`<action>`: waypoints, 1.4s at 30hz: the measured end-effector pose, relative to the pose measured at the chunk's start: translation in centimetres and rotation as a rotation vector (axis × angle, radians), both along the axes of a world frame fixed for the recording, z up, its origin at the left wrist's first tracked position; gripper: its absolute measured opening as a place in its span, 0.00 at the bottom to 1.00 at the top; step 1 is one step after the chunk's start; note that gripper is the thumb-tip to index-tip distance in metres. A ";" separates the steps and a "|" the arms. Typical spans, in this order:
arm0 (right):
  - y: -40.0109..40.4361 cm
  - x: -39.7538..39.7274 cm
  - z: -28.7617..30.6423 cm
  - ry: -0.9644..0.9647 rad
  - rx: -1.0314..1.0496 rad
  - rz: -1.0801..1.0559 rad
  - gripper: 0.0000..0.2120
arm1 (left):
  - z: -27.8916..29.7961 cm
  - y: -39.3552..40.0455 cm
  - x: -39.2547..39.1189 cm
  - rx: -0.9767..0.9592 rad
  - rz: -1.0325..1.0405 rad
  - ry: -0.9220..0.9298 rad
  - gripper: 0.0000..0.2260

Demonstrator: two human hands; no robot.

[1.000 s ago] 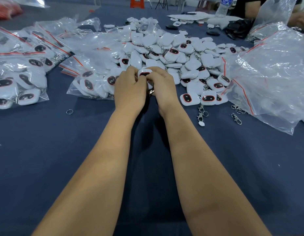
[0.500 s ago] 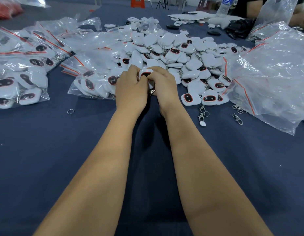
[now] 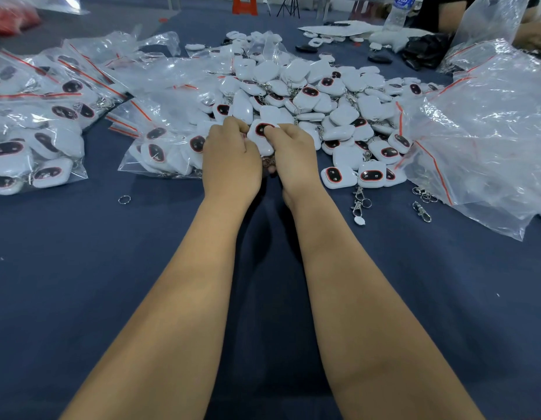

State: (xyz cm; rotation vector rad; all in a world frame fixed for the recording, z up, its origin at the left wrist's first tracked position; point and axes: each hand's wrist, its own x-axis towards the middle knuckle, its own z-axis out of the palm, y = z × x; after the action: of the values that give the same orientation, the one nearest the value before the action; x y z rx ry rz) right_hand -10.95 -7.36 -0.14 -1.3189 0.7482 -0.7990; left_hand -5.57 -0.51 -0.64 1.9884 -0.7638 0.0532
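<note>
My left grip [image 3: 231, 159] and right grip [image 3: 293, 156] both pinch one white keychain [image 3: 261, 137] at the near edge of the pile [image 3: 308, 95], its ring [image 3: 266, 162] apparently dangling beneath.

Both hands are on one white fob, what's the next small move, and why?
Probably finish working the metal ring onto the fob. The left hand and right hand both pinch the fob, and the ring shows just below it between them, so the joining looks unfinished.
</note>
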 end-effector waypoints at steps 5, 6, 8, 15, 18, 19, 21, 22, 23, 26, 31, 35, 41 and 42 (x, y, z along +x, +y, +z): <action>0.0 -0.1 0.1 -0.094 0.074 -0.019 0.03 | 0.0 0.5 0.0 0.183 0.038 -0.139 0.15; -0.1 -0.1 0.2 -0.138 0.114 -0.025 0.02 | 0.0 0.6 0.0 0.224 0.044 -0.160 0.16; -0.4 -0.2 0.2 -0.219 0.189 -0.030 0.02 | 0.0 0.7 0.0 0.284 0.050 -0.187 0.16; -0.4 -0.4 0.6 -0.421 0.342 0.086 0.09 | 0.5 0.9 0.1 -0.047 0.089 0.034 0.11; 0.1 -0.2 0.6 -0.467 0.355 0.185 0.08 | 1.1 1.0 0.2 -0.288 0.089 0.234 0.10; 0.2 -0.2 0.6 -0.477 0.356 0.203 0.08 | 1.2 1.0 0.2 -0.336 0.088 0.272 0.11; 0.4 -0.2 0.6 -0.496 0.366 0.213 0.11 | 1.3 1.0 0.2 -0.391 0.087 0.297 0.11; 0.4 -0.2 0.7 -0.501 0.370 0.211 0.12 | 1.2 0.9 0.2 -0.415 0.083 0.303 0.12; 0.5 -0.2 0.7 -0.496 0.369 0.204 0.13 | 1.2 0.9 0.2 -0.443 0.076 0.311 0.12; 0.6 -0.2 0.6 -0.456 0.356 0.187 0.11 | 1.2 0.8 0.2 -0.501 0.047 0.312 0.12; 0.6 -0.3 0.5 -0.416 0.380 0.209 0.07 | 1.1 0.7 0.2 -0.526 -0.003 0.304 0.12; 0.6 -0.2 0.4 -0.358 0.355 0.228 0.06 | 1.2 0.8 0.0 -0.531 -0.050 0.288 0.13; 0.6 -0.3 0.5 -0.313 0.351 0.263 0.10 | 1.2 0.8 0.0 -0.540 -0.064 0.293 0.12; 0.6 -0.3 0.5 -0.300 0.325 0.273 0.10 | 1.2 0.8 0.0 -0.544 -0.066 0.298 0.12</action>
State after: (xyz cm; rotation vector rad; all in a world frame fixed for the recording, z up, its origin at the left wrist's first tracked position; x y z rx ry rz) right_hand -11.20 -6.73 0.36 -0.9561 0.4250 -0.6070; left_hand -5.56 0.28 0.57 1.4125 -0.5478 -0.0676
